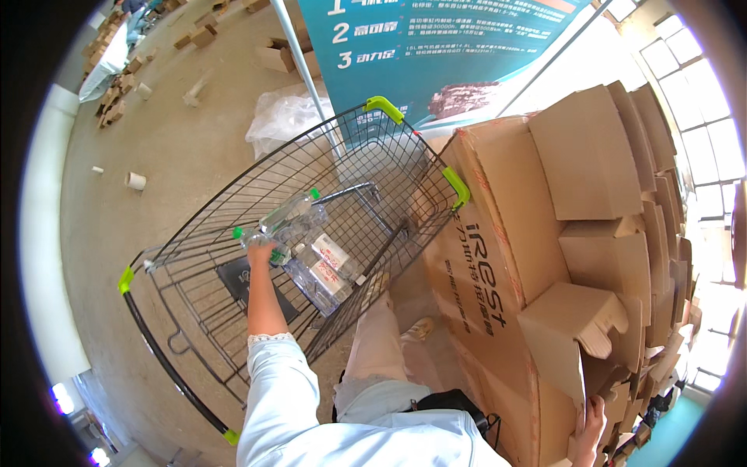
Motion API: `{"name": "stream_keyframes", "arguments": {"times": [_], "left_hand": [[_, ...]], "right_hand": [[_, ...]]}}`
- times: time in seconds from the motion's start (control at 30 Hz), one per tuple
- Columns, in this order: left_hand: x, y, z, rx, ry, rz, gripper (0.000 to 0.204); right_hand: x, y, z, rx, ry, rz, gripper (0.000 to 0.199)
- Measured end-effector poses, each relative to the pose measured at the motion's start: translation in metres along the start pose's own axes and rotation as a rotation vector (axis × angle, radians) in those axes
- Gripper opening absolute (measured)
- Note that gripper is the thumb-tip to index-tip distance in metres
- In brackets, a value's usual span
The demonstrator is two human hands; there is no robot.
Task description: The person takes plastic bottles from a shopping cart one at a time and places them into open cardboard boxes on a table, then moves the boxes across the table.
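My left hand [263, 252] reaches into a black wire shopping cart [233, 204] and is closed around a clear plastic bottle [247, 237] with a green cap. Several more clear bottles lie beside it in the cart. One with a green cap [289, 213] rests just beyond my hand, and a bottle with a white and red label [333, 253] lies to the right. At the lower right, my right hand [594, 426] has its fingers curled on the edge of a cardboard flap [554, 335]; its thumb side is partly hidden.
A large brown carton [489, 280] stands against the cart's right side, with opened cardboard boxes [603, 268] stacked on it. A teal banner [436, 62] on metal poles rises behind the cart. Plastic sheeting [282, 121], cardboard tubes [135, 181] and boxes lie on the floor.
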State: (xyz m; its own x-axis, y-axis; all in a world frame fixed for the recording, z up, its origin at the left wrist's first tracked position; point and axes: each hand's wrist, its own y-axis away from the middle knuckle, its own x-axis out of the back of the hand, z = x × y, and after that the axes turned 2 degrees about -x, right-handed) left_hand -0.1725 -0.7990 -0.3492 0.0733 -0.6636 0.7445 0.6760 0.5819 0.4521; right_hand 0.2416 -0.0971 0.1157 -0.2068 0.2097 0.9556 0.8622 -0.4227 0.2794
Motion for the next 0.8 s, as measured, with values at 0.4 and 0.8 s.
{"name": "stream_keyframes", "arguments": {"times": [0.4,0.8], "left_hand": [[-0.065,-0.048,-0.030,0.507,0.180,0.545,0.091],[0.030,0.068,0.058,-0.276,0.566,0.319,0.071]], "right_hand": [[0.000,0.017,-0.026,-0.210,0.085,-0.057,0.050],[-0.015,0.039,-0.011,-0.100,0.115,0.090,0.060]]}}
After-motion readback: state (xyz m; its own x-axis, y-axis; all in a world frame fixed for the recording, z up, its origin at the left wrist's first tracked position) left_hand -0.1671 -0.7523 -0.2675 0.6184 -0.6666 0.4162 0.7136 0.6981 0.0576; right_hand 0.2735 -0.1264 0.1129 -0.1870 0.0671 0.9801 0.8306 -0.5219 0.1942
